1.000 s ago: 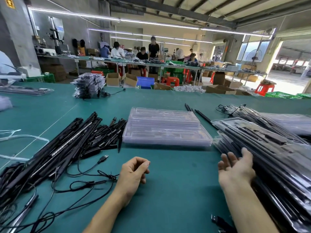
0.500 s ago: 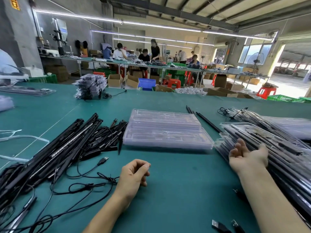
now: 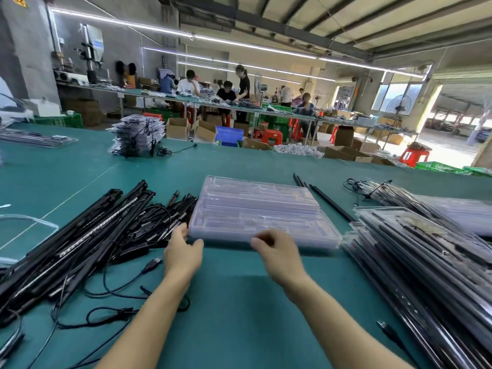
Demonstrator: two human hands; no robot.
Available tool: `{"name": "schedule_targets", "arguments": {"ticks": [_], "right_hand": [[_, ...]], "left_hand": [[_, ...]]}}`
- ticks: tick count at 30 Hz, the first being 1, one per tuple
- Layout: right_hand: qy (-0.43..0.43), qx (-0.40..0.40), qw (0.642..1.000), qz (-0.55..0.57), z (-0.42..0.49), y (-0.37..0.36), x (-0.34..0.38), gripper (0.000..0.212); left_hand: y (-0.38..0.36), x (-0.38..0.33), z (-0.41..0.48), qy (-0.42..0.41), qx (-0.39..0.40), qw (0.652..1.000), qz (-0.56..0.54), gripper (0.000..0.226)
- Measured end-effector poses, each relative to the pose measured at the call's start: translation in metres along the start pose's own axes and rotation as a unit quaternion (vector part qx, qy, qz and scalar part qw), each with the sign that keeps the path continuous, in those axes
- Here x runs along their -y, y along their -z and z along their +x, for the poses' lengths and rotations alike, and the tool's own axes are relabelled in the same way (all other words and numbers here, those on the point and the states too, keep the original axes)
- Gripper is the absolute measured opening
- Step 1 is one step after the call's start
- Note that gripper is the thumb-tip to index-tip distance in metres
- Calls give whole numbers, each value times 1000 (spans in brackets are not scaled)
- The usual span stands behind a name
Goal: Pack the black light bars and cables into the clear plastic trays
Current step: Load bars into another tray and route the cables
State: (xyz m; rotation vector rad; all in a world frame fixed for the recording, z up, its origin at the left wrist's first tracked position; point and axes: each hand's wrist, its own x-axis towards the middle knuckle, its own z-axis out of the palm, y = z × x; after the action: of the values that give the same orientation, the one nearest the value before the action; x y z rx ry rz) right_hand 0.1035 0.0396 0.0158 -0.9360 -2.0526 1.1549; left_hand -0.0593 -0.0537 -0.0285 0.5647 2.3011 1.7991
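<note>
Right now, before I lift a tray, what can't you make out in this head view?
All in the head view:
- Right hand: fingertips motion-blurred at the tray stack's near edge; grip or mere touch unclear.
- Left hand: fingers blurred beside the stack's corner; contact unclear.
- Tray count: clear layers blend together.
- Light bars: pile cut off by left edge.
- Packed trays: cut off by right edge.

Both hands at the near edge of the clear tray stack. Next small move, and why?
Probably pinch the top tray of the clear tray stack and slide it nearer. The left hand is at its near-left corner, the right hand at its near edge; motion blur hides any grip. Loose light bars wait on the left.
</note>
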Motion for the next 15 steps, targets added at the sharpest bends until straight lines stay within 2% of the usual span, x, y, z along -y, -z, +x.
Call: {"name": "schedule_targets", "arguments": {"ticks": [1,4,8,10,15], "right_hand": [[47,28,996,-67,7,-12,4,9],[144,128,953,-234,31,-44,19,38],[150,196,909,-336,53,-83,38,42],[141,176,902,-369,56,-95,42,39],[133,76,920,-361,54,-110,43,27]], "left_hand": [[0,6,2,-3,5,1000,0,44],[4,14,8,0,8,1000,-10,39],[5,15,11,3,10,1000,1,38],[5,16,9,-9,0,1000,17,41],[4,17,8,-14,-29,999,6,30]]}}
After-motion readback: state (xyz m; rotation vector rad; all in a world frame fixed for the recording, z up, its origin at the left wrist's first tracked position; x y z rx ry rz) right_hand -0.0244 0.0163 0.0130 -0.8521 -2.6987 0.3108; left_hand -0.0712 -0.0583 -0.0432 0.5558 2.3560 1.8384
